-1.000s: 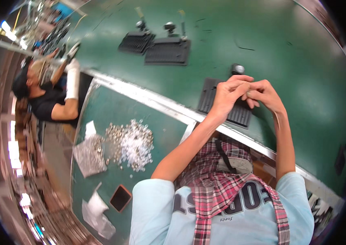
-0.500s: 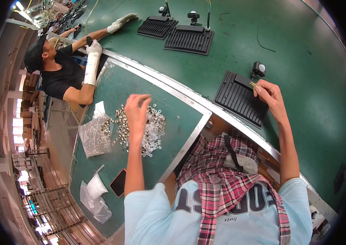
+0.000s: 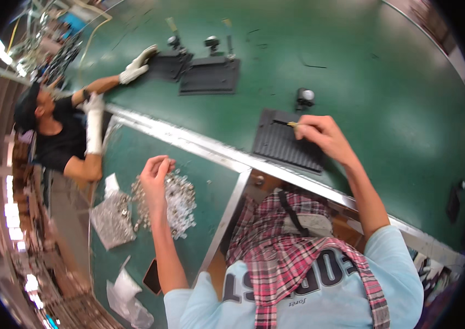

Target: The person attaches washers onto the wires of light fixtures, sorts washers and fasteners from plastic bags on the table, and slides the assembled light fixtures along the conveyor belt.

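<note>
My right hand point(image 3: 324, 138) pinches the short yellow-tipped wires point(image 3: 291, 124) at the upper part of a black finned floodlight point(image 3: 287, 143). The lamp lies on the green bench, and a sensor with a white dome point(image 3: 304, 97) sticks out from its far side. Over a pile of small metal and white plastic ring-like fittings point(image 3: 180, 200), my left hand point(image 3: 157, 171) is closed, thumb against fingers. Whatever sits between those fingertips is too small and blurred to make out.
Two more black floodlights point(image 3: 209, 77) lie at the far left, by a co-worker's white-gloved hand point(image 3: 135, 68). Beside the pile are a clear bag of fittings point(image 3: 113, 222), a bag of white parts point(image 3: 125, 288) and a phone point(image 3: 152, 277). A metal edge strip point(image 3: 188, 143) separates the benches.
The whole view has shifted. My left hand's fingers, apart before, have come together above the fittings. My right hand keeps its pinch on the wires. The co-worker's gloved hands have moved.
</note>
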The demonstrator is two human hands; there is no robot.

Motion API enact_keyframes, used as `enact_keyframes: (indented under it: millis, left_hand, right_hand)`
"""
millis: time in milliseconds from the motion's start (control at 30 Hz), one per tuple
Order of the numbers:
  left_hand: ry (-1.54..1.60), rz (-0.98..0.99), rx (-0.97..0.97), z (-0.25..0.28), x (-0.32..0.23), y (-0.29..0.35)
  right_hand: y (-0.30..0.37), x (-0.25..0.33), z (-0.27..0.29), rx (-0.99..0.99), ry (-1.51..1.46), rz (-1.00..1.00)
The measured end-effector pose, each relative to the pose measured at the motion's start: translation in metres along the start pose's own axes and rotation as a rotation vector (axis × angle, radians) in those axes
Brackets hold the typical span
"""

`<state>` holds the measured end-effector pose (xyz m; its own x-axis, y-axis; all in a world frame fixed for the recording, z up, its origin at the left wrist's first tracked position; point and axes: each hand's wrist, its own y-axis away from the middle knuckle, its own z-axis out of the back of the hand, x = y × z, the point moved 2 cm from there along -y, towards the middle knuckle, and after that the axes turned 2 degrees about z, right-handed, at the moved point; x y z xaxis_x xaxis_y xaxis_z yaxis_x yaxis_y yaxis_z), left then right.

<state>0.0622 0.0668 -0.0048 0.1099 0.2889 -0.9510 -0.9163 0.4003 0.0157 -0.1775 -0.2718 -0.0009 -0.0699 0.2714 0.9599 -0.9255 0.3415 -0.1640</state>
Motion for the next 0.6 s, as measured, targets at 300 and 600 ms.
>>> enact_keyframes:
  millis: [300, 600]
  left_hand:
    - [0.824, 0.297, 0.519, -0.182, -0.037, 0.023]
    - [1.06, 0.41, 0.714, -0.235, -0.028, 0.035]
  right_hand:
    - [0.003, 0.005, 0.0, 0.047, -0.015, -0.051]
    - [0.003, 0.008, -0.002, 0.023, -0.003, -0.018]
